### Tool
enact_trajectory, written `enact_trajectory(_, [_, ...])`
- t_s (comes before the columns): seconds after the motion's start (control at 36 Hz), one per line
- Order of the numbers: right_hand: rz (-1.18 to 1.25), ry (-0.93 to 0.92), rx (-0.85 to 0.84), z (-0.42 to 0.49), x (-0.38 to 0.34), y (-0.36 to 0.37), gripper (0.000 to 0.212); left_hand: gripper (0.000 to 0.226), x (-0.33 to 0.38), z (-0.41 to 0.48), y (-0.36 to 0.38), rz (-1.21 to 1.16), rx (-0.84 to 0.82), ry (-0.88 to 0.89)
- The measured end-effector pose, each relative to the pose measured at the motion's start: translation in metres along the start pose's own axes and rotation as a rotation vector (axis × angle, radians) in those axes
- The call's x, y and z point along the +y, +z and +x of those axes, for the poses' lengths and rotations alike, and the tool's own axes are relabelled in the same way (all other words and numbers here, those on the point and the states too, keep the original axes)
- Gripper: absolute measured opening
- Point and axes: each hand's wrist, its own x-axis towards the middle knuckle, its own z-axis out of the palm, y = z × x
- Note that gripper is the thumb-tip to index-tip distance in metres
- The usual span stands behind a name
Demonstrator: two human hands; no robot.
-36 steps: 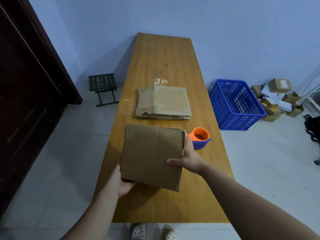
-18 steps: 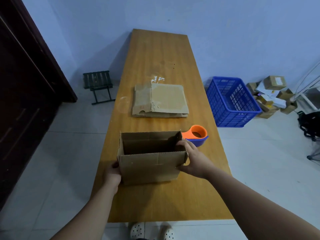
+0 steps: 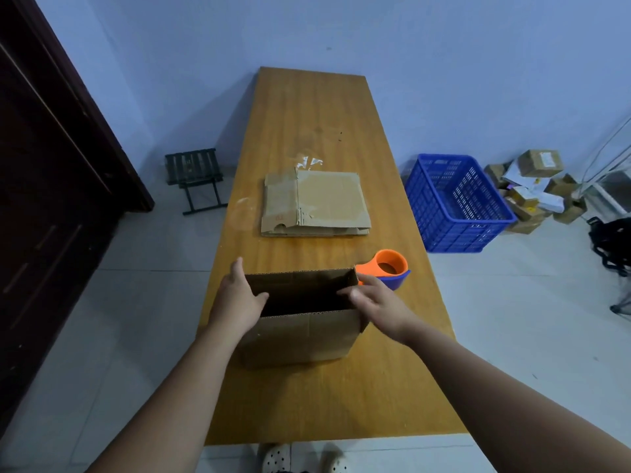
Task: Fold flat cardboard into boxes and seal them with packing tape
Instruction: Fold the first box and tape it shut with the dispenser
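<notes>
Where the room closes in on a pale blue wall (image 3: 444, 63), a long wooden table (image 3: 307, 114) runs away from the person toward it. Dark doors (image 3: 51, 216) fill the left side, and a small folding stool (image 3: 194, 172) stands on the tiled floor (image 3: 136, 319) between them and the table. Right of the table a blue crate (image 3: 454, 203) sits on the floor, with a heap of parcels (image 3: 532, 189) just beyond it.

Mid-table lies a stack of flat cardboard (image 3: 314, 204), with a scrap of clear tape (image 3: 309, 162) just behind it. Nearer, the box (image 3: 300, 336) stands upright on the table with its top open and its dark inside showing. The left hand (image 3: 235, 302) grips the box's left wall, thumb hooked inside the opening and fingers up the outside. The right hand (image 3: 379, 302) holds the right wall likewise, thumb inside and fingers over the top edge at the far corner. The box sits between the two hands, both touching it.

An orange and blue dispenser (image 3: 387, 268) rests on the table just behind the right hand, beside the box's far right corner. Pale shoes (image 3: 300, 462) show below the table's near edge.
</notes>
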Motion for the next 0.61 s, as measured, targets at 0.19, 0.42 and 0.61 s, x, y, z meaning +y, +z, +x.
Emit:
enact_trajectory(0.19, [-0.243,0.050,0.091,0.023,-0.026,0.008,0.041,0.085,-0.007,-0.003,0.004,-0.010,0.054,-0.011])
enact_trajectory(0.42, [-0.327,0.147,-0.048,0.030,-0.029,0.012,0.068,0.103,-0.009,-0.014,0.004,-0.043,0.049,-0.020])
enact_trajectory(0.61, [-0.347,0.246,-0.240,0.031,-0.037,0.006,0.095,0.110,-0.003,-0.033,0.004,0.099,-0.011,0.000])
